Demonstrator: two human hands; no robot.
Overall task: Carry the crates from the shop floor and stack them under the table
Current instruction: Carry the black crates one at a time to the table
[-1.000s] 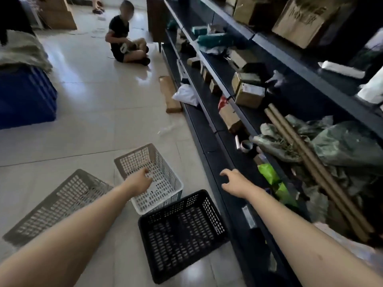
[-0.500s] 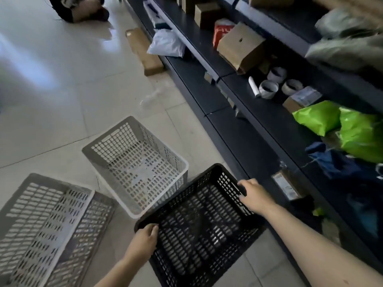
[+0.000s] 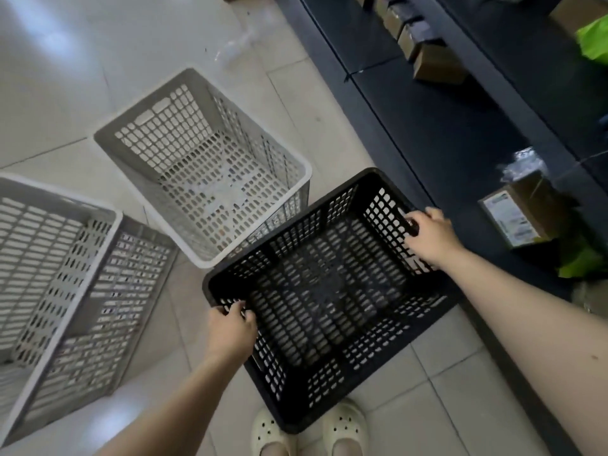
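Head view, looking down. Black crate sat low in front of the person, open side up, empty, just beside the dark shelf. Left grip was curled over the crate's near-left rim, fingers hooked through the slots. Right grip was curled over the far-right rim, fingers inside the wall. So both grips held the black crate, one on each short side.

The crate looked tilted, and its near end overlapped the shoes in frame. Probably just raised, but I couldn't tell if it was fully off the floor.

White crate stood on the floor touching or almost touching the black crate's far-left corner, empty, nobody holding it. Grey crate lay well to the left, also untouched; it may have been two nested together, which I couldn't tell. A box and green bag sat on the shelf, not part of the job.

Progress, as a judgement: early. No table in frame, and no crate seen stacked under anything. All visible crates were on the shop floor. The step in hand was picking up the black crate. Left to do: carry it to the table, set it under, then come back for the white and grey ones and stack them on top.
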